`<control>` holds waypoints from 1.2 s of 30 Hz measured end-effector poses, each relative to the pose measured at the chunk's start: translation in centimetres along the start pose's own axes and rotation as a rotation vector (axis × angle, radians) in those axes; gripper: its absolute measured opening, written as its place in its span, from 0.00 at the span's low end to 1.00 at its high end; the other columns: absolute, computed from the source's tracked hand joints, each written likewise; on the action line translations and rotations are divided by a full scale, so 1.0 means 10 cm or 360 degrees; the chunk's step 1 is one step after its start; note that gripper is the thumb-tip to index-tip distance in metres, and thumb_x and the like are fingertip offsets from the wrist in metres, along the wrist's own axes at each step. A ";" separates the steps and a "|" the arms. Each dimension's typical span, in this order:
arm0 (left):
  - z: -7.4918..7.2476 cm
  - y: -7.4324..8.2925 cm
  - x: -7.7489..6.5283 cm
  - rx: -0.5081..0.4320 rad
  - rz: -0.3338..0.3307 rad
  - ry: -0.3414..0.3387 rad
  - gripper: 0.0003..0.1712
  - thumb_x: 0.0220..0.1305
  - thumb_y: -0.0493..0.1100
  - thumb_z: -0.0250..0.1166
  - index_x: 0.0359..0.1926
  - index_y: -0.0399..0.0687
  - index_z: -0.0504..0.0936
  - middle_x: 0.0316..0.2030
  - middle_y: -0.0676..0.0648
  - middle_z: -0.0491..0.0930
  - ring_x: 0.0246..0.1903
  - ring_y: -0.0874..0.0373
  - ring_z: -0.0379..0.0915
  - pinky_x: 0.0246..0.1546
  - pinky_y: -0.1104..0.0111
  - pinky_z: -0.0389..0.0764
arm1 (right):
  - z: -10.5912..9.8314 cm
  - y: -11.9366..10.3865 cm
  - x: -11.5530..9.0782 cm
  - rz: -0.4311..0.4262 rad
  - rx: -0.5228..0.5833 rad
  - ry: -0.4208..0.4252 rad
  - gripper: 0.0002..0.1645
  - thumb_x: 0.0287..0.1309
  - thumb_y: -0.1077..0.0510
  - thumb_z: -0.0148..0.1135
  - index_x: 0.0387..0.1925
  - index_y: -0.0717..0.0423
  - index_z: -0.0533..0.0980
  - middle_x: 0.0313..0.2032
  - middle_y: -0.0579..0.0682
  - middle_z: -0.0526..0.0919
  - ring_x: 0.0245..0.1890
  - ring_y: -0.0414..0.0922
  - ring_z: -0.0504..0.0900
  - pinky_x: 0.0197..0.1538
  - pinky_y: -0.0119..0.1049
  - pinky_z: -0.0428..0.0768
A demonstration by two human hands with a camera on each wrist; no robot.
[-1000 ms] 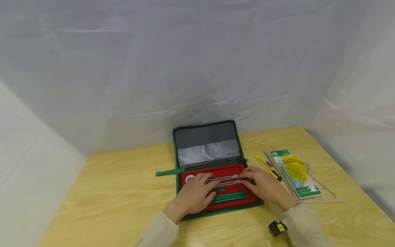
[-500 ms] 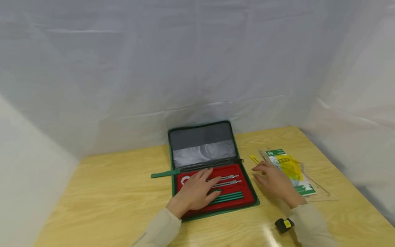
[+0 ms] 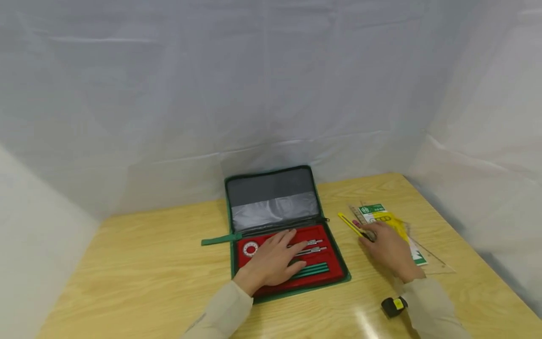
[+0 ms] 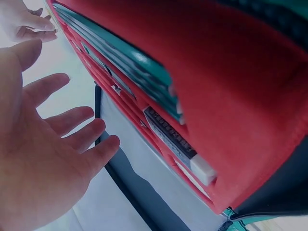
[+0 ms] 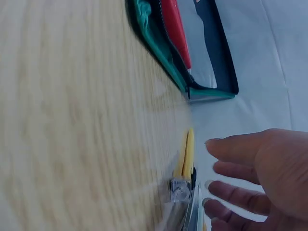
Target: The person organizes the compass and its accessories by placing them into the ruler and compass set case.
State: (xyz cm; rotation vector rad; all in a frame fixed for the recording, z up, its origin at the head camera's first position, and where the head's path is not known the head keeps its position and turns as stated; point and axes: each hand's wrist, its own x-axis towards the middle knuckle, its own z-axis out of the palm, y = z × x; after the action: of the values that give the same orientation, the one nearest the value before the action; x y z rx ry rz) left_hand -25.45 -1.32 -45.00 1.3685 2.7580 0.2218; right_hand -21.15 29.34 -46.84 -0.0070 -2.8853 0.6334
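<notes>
My left hand (image 3: 273, 261) lies over the red tray of an unzipped green drawing-set case (image 3: 292, 286), fingers spread, holding nothing. Silver compasses (image 3: 312, 250) and green pencils (image 3: 316, 269) lie partly under it. A white ring-shaped dial (image 3: 250, 249) sits left of the hand. The left wrist view shows an eraser (image 4: 175, 139) in its slot. My right hand (image 3: 391, 247) hovers at the black end of a yellow utility knife (image 3: 349, 223), its fingertips overlapping it. In the right wrist view the fingers are loosely bent beside the yellow knife (image 5: 188, 154), gripping nothing.
Beyond the right hand lie a green-and-white packet (image 3: 372, 208) with a yellow sheet, and clear rulers (image 3: 440, 266). A small pink item (image 3: 355, 223) is beside the knife. A black block with a yellow label (image 3: 394, 307) shows by the right cuff. The case lid leans against the white sheeting.
My right hand has left the compasses in the tray and moved right to the knife. My left hand stays over the tray. The head view has shifted slightly.
</notes>
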 end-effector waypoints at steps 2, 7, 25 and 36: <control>0.00 0.00 0.01 0.0005 0.0006 0.0001 0.31 0.65 0.63 0.42 0.66 0.60 0.59 0.68 0.43 0.54 0.65 0.47 0.48 0.61 0.53 0.59 | 0.00 0.01 0.01 0.0037 -0.0005 -0.0020 0.25 0.56 0.47 0.58 0.52 0.56 0.73 0.54 0.64 0.71 0.49 0.60 0.73 0.43 0.55 0.74; -0.01 0.00 0.01 -0.0012 -0.0002 -0.0019 0.30 0.66 0.63 0.42 0.66 0.60 0.59 0.68 0.43 0.53 0.66 0.48 0.47 0.61 0.53 0.58 | 0.00 0.02 0.03 0.0083 -0.0015 -0.0064 0.27 0.55 0.46 0.58 0.52 0.57 0.73 0.54 0.64 0.71 0.47 0.60 0.74 0.40 0.54 0.74; 0.01 -0.03 -0.01 -0.0062 -0.0012 -0.0068 0.30 0.66 0.63 0.41 0.66 0.63 0.58 0.68 0.43 0.53 0.66 0.48 0.47 0.62 0.53 0.56 | 0.06 0.02 0.13 0.0126 -0.0061 -0.0142 0.13 0.54 0.47 0.59 0.34 0.52 0.78 0.32 0.51 0.78 0.28 0.44 0.73 0.25 0.39 0.71; -0.01 -0.04 -0.06 -0.0070 -0.0050 -0.0078 0.30 0.66 0.63 0.41 0.66 0.61 0.59 0.68 0.44 0.53 0.66 0.48 0.47 0.62 0.53 0.56 | 0.01 -0.10 0.16 0.0353 -0.0113 -0.0207 0.15 0.54 0.48 0.58 0.37 0.54 0.79 0.34 0.51 0.82 0.27 0.42 0.75 0.24 0.40 0.69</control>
State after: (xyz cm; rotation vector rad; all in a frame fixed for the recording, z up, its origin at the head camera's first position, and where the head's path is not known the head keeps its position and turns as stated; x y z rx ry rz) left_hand -25.46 -2.05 -44.93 1.3019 2.7157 0.2423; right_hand -22.75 28.41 -46.24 -0.3105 -3.0583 0.5876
